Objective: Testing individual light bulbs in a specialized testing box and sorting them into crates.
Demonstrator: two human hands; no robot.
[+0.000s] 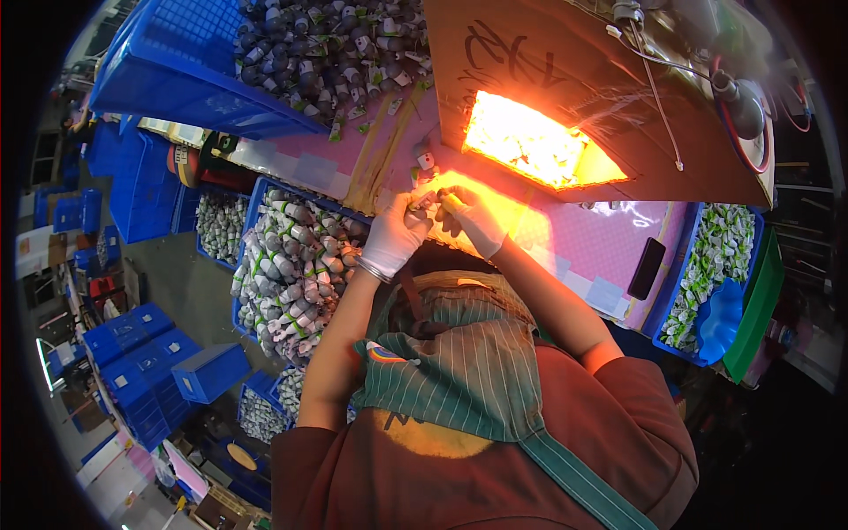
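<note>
Both hands wear white gloves and meet over the pink table (389, 168). My left hand (395, 237) is closed, its thumb and fingertips pinched around a small pale piece (427, 201) that I cannot make out. From the other side my right hand (475, 221) closes its fingers at the same spot; what it grips is hidden. Just beyond the fingertips lies a small grey-and-white figure (426, 161) with touches of green and red. Bright orange light falls across the table beside my right hand.
A cardboard box (671, 132) with a glowing opening (530, 141) stands ahead to the right. Blue crates (194, 97) and heaped grey-white figures (296, 265) are at the left. A black phone (647, 268) lies near the right crate of green-white pieces (720, 256). Wires hang at upper right.
</note>
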